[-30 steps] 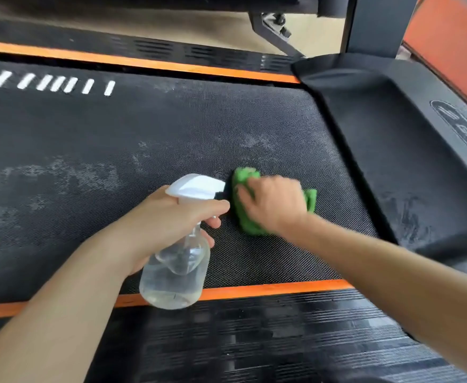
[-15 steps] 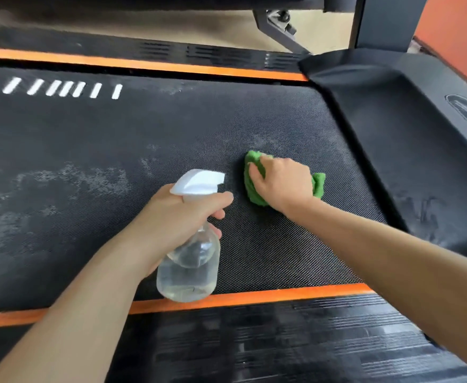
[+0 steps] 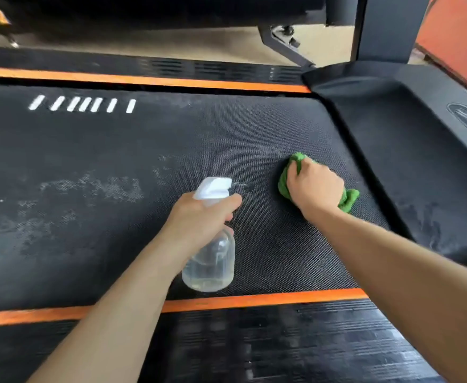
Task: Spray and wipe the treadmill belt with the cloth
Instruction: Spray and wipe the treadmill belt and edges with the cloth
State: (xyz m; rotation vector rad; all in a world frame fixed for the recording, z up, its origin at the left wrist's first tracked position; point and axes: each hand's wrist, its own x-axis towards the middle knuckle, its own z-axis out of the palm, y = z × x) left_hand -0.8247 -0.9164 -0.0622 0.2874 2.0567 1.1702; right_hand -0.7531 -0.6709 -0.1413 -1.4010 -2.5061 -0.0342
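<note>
While the cloth [image 3: 287,179] is gripped and pressed to the belt [image 3: 226,134] by the right hand [image 3: 314,186] and the spray bottle [image 3: 209,261] is clasped in the left hand [image 3: 199,219], wiping is judged under way, with the dusty patches [image 3: 102,186] to be sprayed next.

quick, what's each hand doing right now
Left hand: closed around the spray bottle, held above the belt.
Right hand: closed on the green cloth, pressing it onto the belt.

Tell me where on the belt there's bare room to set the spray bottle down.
The widest bare stretch of belt is left of the left hand, between the white stripes and the near orange strip. It is crowded on the right, where the bottle, the right hand and the green cloth sit close to the black cover.
</note>
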